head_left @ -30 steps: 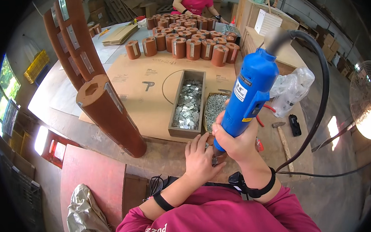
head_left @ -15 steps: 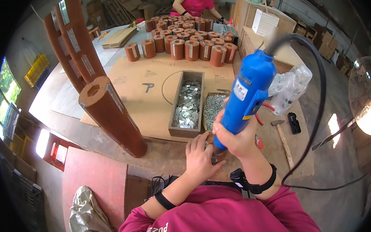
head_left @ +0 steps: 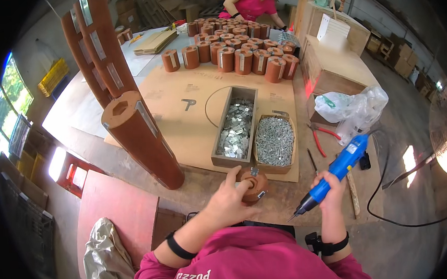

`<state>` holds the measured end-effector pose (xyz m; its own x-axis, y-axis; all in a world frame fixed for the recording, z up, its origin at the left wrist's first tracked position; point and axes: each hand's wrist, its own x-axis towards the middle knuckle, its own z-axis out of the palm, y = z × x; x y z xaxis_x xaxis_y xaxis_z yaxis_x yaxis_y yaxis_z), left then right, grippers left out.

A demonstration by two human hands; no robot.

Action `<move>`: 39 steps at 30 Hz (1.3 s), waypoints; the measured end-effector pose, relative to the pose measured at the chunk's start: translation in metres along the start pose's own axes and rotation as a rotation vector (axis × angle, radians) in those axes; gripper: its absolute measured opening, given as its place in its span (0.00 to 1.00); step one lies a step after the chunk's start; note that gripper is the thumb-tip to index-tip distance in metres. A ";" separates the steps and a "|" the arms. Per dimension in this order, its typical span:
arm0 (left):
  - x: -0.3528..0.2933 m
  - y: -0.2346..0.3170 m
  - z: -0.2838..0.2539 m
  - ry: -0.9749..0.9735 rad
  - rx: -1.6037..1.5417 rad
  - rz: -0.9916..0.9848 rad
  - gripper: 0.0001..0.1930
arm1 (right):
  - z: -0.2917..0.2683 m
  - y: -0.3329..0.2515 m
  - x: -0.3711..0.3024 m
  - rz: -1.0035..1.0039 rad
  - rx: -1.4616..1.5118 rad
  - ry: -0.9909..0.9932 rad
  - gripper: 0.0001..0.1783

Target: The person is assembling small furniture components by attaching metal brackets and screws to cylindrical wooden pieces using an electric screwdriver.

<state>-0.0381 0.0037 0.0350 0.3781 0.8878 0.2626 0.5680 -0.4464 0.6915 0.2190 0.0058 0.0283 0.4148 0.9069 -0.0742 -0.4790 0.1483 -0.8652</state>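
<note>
Against L hand [head_left: 223, 203], brown cyl [head_left: 257, 183], grip unclear; R hand [head_left: 332, 190] clamps driver [head_left: 344, 164]; I reckon loose hold cd slip.

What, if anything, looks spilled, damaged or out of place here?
Nothing plainly stands out: the screws sit in their box, the metal plates in their tray. The nearest brown column appears to lean, but the fisheye view may cause that.

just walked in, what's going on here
A person's left hand is on a short reddish-brown cylinder, and their right hand holds a blue corded power driver, its bit apart from the cylinder. Just beyond stand a greyish rectangular box of flat metal plates and a tan box of small silver fasteners. Farther back, many similar cylinders stand near a co-worker in pink.
</note>
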 end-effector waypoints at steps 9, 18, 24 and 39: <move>0.022 -0.014 0.018 0.083 0.020 0.092 0.19 | -0.028 0.048 0.024 0.414 -0.368 -0.106 0.20; 0.026 -0.010 0.018 -0.154 -0.038 0.315 0.23 | -0.029 0.048 0.033 0.472 -0.403 -0.150 0.19; 0.047 -0.015 -0.005 -0.202 -0.206 0.325 0.26 | -0.028 0.046 0.030 0.454 -0.380 -0.144 0.19; 0.127 -0.075 -0.008 -0.067 0.717 -0.268 0.10 | -0.026 0.048 0.028 0.426 -0.365 -0.111 0.20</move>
<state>-0.0383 0.1510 0.0222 0.1913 0.9774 0.0902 0.9730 -0.2009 0.1138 0.2282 0.0283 -0.0282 0.1501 0.8956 -0.4187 -0.2798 -0.3677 -0.8869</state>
